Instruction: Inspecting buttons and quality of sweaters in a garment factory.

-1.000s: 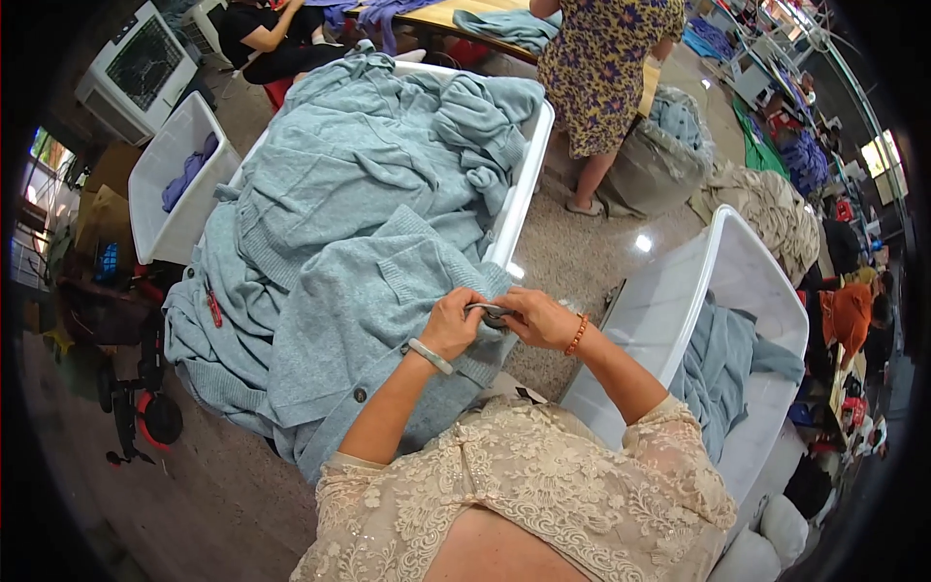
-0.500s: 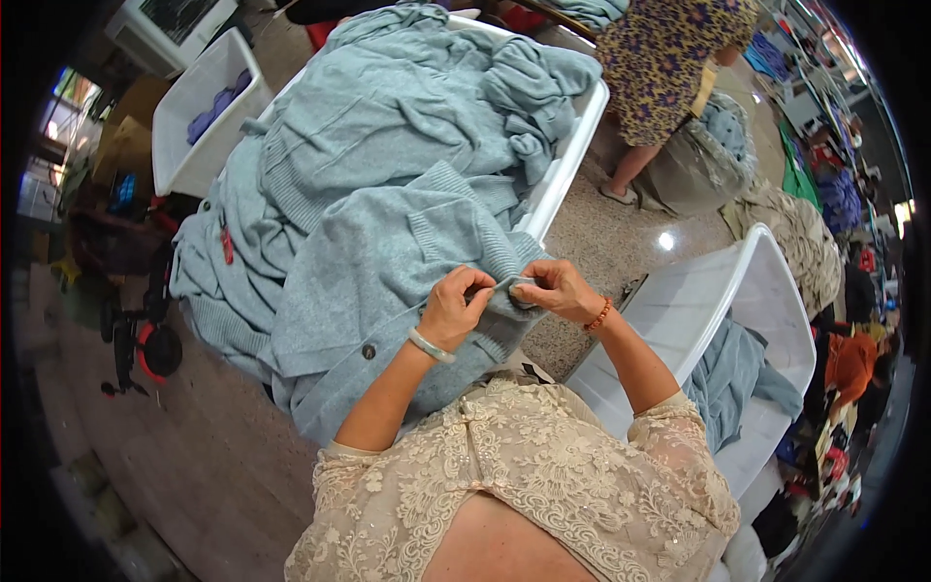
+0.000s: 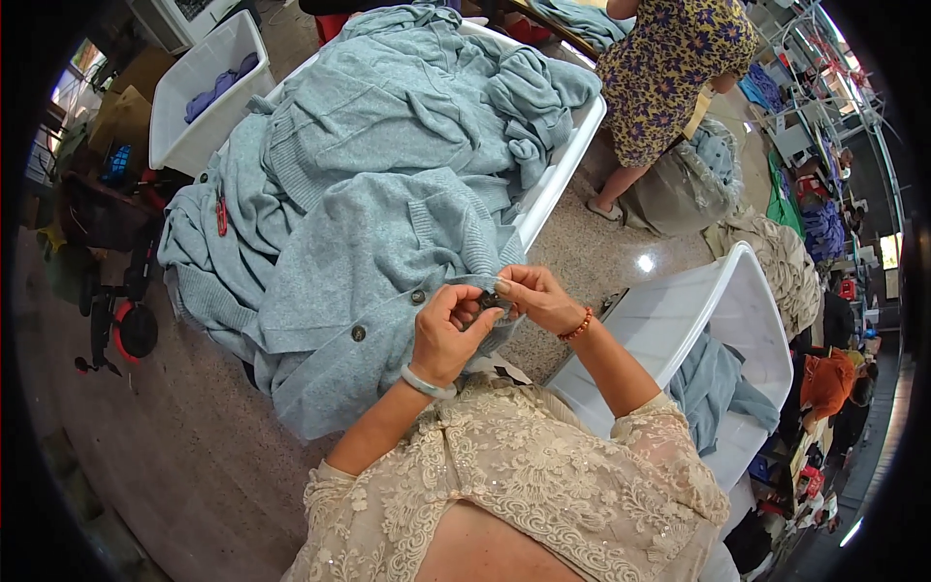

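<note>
A light blue-grey knit cardigan lies spread over the near side of a heap of like knitwear, its ribbed front band toward me. My left hand, bracelet at the wrist, pinches the band with thumb and finger. Right beside it, my right hand grips the same band's edge, fingertips pressed together. A dark button shows between my fingertips, partly hidden by them. Two more dark buttons sit along the band to the left, one of them a round button near its middle.
The heap fills a white bin. Red snips lie on its left side. A smaller white bin stands far left; another white bin with knitwear is at my right. A person in a floral dress stands beyond, near a bagged bundle.
Both hands have shifted slightly left and nearer me with the band. A dark button now shows between them, and a second one along the band has come into sight.
</note>
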`<state>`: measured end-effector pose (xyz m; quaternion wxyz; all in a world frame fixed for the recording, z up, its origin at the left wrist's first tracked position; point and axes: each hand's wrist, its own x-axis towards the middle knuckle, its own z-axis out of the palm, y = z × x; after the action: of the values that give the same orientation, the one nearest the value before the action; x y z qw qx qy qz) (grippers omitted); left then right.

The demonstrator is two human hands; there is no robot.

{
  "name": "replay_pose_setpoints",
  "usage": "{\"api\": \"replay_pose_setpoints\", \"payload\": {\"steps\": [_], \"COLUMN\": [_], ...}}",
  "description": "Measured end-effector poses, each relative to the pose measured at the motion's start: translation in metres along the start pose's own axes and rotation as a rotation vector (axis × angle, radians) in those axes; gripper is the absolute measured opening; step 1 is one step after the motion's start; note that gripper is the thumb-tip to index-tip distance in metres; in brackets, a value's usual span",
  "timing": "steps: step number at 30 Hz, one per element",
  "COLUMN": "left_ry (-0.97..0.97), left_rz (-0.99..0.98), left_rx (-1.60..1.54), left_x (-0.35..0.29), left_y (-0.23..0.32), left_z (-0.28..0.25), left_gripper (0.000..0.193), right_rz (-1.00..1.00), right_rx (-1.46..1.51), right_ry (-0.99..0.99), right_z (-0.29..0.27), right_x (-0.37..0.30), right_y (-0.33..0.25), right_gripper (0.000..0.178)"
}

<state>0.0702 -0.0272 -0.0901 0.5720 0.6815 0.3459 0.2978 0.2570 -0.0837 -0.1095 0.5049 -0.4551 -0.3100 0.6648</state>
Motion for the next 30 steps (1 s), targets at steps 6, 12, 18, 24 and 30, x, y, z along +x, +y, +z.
{"api": "replay_pose_setpoints", "payload": {"steps": [6,12,18,24,30], "left_ry": [0.074,0.024,0.070,0.064,0.078], "left_rz": [0.145,0.085,0.186,0.296,0.124], "left_rx": [0.163,0.119,0.095,-0.081,0.333], "left_x": [0.009,0.013,0.012,0.011,-0.014], "left_y": [0.001,-0.006,-0.013,-0.013,-0.025], "left_z": [0.016,0.029,0.035,0.036,-0.033], "left_gripper": [0.025,0.023,0.025,0.020,0.019], "right_rz": [-0.092,-0.175,-0.134,-0.013,-0.152], "right_rx": [0.025,0.022,0.081,0.078,-0.083], "right_ry": [0.063,0.287,0.376,0.520,0.715], "right_z": [0.008,0.013,0.011,-0.004,-0.058], "right_x": [-0.011,-0.019,-0.017,-0.012,-0.031], "right_y": [0.011,0.023,0.027,0.028,0.042], "right_gripper": [0.021,0.025,0.028,0.028,0.026]}}
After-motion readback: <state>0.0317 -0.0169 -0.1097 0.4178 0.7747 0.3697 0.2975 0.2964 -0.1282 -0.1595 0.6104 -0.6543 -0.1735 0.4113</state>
